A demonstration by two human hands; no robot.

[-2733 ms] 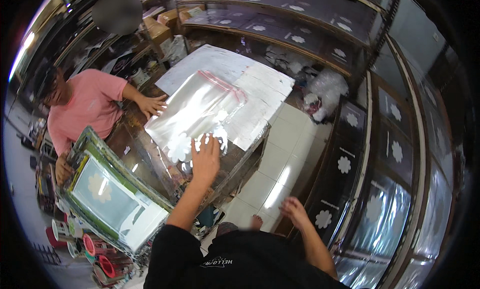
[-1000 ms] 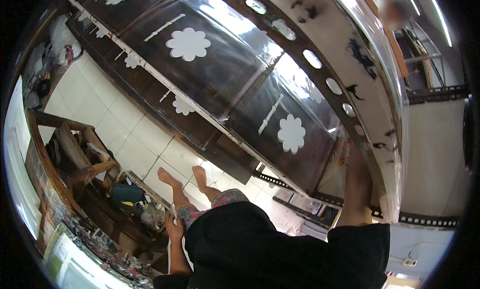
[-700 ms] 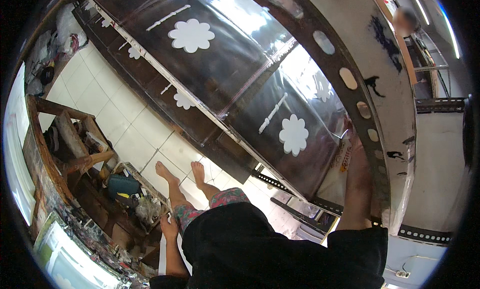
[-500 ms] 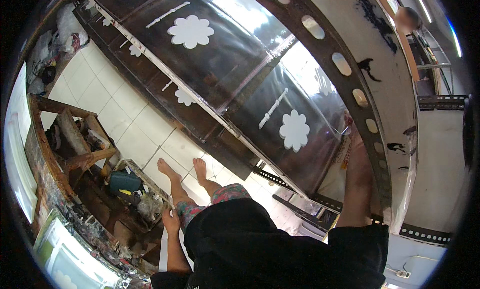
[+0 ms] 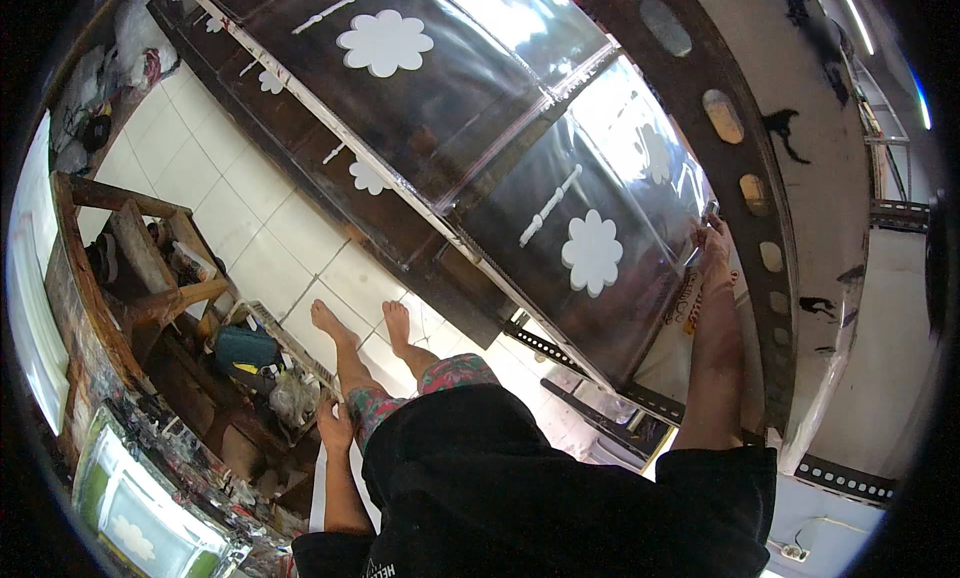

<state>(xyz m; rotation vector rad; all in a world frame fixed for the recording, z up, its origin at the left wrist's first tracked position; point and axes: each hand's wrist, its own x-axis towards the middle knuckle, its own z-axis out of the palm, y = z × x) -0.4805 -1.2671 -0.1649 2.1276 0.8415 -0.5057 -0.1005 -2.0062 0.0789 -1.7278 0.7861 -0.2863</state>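
My right hand (image 5: 712, 248) reaches to the right edge of a glossy clear plastic sheet (image 5: 510, 193) on a dark table. Its fingers are bent and pinched at that edge, beside a small dark bit. White flower shapes (image 5: 592, 253) and thin white bars (image 5: 550, 206) are printed on the dark panels. Low on the left, my left hand (image 5: 336, 428) hangs beside my thigh, its fingers curled around something small and white that I cannot make out. A narrow white strip (image 5: 320, 488) shows beside that forearm.
A perforated dark metal rail (image 5: 765, 258) curves along the table's right side. On the left stand a wooden frame (image 5: 125, 193) and a crate (image 5: 285, 348) with a dark green case (image 5: 246, 348). A framed screen with a flower (image 5: 132, 538) lies lower left. Tiles (image 5: 240, 198) cover the floor.
My right hand has come out from behind the metal rail into view at the sheet's edge. The view has shifted slightly. My left hand stays low beside my thigh.
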